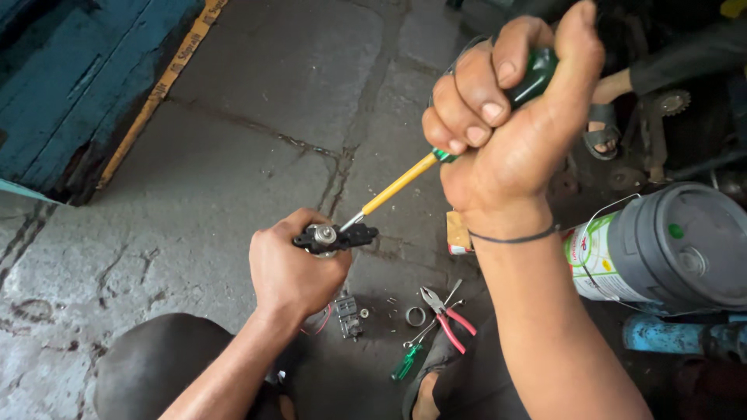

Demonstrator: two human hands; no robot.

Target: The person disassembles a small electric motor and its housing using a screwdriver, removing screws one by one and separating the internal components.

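My left hand (292,268) grips a small black and silver metal part (333,236), holding it upright above the stone floor. My right hand (510,117) is closed around the green handle of a screwdriver (405,181) with a yellow shaft. The screwdriver slants down to the left and its tip touches the top of the metal part. A thin black band circles my right wrist.
On the floor below lie red-handled pliers (447,315), a small green screwdriver (406,362), a metal ring (415,316) and a small grey component with wires (348,315). A grey plastic can (669,249) lies on its side at right. Another person's sandalled foot (603,132) is at upper right.
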